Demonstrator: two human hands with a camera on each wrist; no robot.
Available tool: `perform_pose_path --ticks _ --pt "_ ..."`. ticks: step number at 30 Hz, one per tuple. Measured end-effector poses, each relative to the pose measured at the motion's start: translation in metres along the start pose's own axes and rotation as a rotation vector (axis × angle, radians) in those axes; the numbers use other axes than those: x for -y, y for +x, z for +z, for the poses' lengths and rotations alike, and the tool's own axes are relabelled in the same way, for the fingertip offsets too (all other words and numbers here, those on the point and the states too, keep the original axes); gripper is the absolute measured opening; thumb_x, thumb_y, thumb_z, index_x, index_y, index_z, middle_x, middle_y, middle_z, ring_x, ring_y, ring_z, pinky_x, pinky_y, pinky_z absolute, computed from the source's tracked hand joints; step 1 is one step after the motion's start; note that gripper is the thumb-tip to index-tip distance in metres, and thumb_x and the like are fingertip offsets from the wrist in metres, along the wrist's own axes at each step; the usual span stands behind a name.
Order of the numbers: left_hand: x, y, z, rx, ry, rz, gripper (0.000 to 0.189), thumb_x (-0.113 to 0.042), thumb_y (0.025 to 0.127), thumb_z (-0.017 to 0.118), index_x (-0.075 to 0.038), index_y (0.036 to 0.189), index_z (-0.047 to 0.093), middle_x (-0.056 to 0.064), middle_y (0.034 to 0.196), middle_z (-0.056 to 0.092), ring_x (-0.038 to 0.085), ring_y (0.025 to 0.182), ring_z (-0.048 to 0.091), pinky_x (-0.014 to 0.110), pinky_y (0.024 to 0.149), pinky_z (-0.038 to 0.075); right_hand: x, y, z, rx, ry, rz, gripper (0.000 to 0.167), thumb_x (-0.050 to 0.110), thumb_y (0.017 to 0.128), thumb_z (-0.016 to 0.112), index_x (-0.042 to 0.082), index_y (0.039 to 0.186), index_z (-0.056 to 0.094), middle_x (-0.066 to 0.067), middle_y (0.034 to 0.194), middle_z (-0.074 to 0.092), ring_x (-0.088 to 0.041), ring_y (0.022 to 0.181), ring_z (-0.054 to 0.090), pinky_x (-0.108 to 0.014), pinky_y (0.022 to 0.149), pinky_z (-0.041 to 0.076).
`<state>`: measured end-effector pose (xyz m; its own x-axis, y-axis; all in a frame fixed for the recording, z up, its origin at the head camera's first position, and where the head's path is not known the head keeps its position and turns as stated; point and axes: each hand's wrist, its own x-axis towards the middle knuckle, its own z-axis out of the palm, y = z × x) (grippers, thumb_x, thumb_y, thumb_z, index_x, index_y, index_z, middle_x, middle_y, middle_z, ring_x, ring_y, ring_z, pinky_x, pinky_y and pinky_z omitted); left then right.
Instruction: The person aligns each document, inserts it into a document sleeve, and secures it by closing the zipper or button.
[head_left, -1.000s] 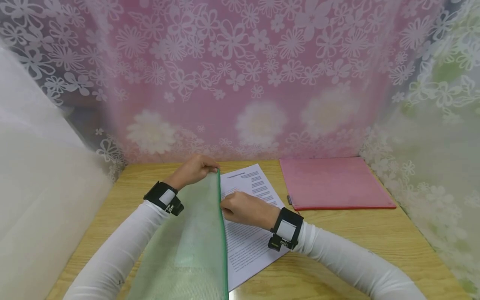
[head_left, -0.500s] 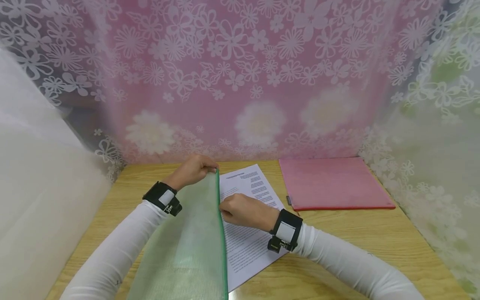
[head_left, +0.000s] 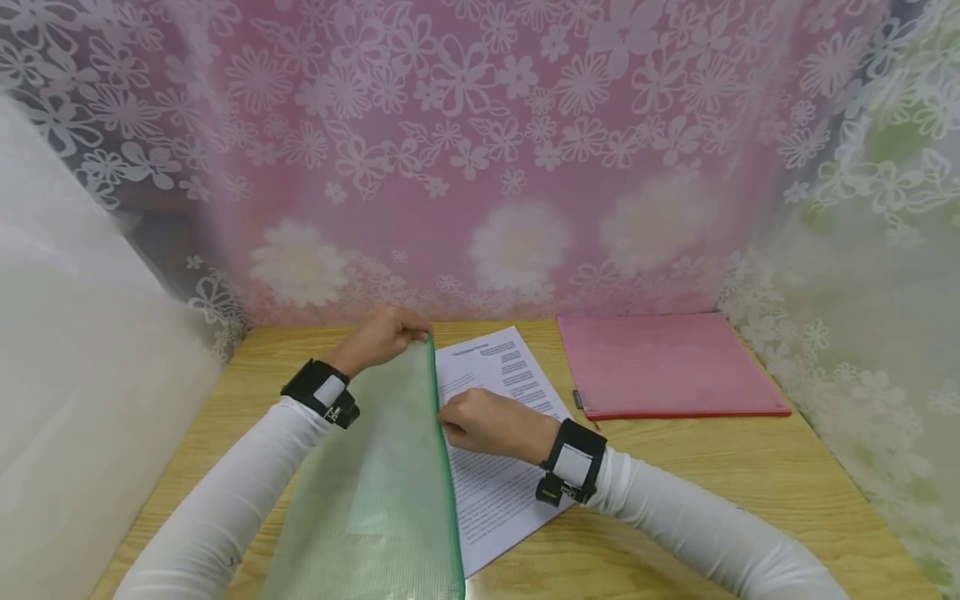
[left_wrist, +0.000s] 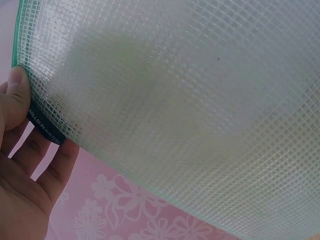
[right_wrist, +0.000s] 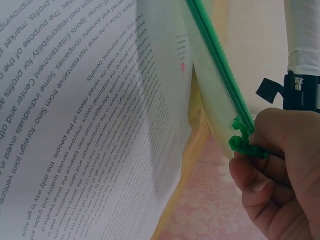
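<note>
A translucent green mesh zip pouch [head_left: 375, 500] stands tilted over the left of the table, its green zipper edge [head_left: 447, 483] facing right. My left hand [head_left: 386, 337] pinches its far top corner between thumb and fingers, beside a dark label tab [left_wrist: 46, 125]. Partway down that edge, my right hand [head_left: 491, 423] grips the zipper at its knotted green pull cord [right_wrist: 242, 142]. The zipper's closed teeth [right_wrist: 220, 65] run up from these fingers in the right wrist view. Printed sheets of paper [head_left: 510, 508] lie under the right hand, partly hidden by the pouch.
A pink zip pouch [head_left: 675, 367] with a red edge lies flat at the back right of the wooden table [head_left: 675, 500]. Floral curtains [head_left: 510, 167] hang close behind the table and along its right side. A white sheet [head_left: 90, 333] borders the left.
My left hand and the pouch's far corner have shifted slightly left, while the near end of the zipper edge has swung a little right. My right hand has barely moved.
</note>
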<state>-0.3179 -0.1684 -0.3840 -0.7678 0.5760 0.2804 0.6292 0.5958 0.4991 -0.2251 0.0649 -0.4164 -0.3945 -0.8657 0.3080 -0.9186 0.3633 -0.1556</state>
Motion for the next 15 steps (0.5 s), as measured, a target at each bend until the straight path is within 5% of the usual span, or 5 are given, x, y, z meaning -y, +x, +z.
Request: perform_pose_path --ticks 15 --pt "0.0033 -0.0002 -0.0003 -0.021 -0.001 -0.028 0.02 0.001 0.097 0.066 0.0 0.113 0.078 0.016 0.111 0.077 0.03 0.104 0.074 0.043 0.085 0.06 0.0045 -0.0029 -0.001 0.032 0.025 0.01 0.02 0.005 0.096 0.064 0.013 0.078 0.067 0.008 0.069 0.053 0.0 0.064 0.04 -0.011 0.061 0.031"
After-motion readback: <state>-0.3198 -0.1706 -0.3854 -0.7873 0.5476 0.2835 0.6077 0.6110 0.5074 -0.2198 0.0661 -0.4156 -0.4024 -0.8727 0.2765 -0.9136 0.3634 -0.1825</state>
